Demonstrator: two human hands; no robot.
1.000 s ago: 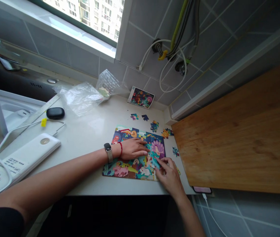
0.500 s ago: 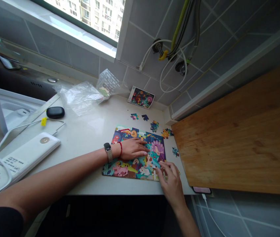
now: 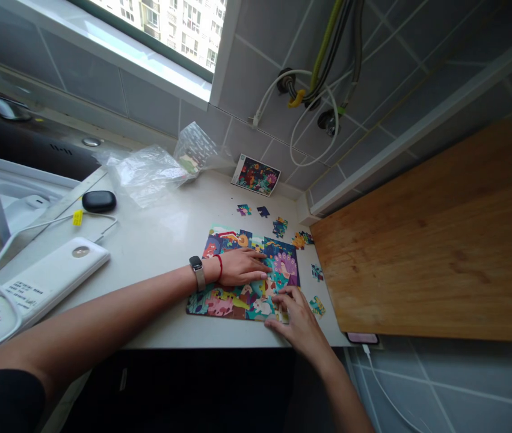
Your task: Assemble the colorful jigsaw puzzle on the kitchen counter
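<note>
Jigsaw puzzle (image 3: 256, 294) largely assembled on the white counter (image 3: 156, 331), under both hands; clock read from its middle, twelve toward the top of the view. Left hand (image 3: 240, 267) spread palm-down across the centre, grip open, fingers toward three o'clock. Right hand (image 3: 295, 314) curled over the four o'clock corner, thumb at the near edge, fingertips bent onto the pieces; impossible to tell a pinched piece from a bare touch there.

Probably a matter of seating or squaring that corner. Best to pin the assembled part with an even left palm, without shoving sideways. Press straight down with the right fingertips, tab by tab, and square the six o'clock edge with the thumb. Feel along each seam for a raised lip; never force a tight tab.

For matching, glance at the printed reference card (image 3: 256, 175) at twelve o'clock. Mind the yellow-and-teal piece (image 3: 317, 305) just past the right hand, between three and four o'clock: easy to brush with a knuckle, perhaps under the wooden board (image 3: 427, 240) at three.
</note>
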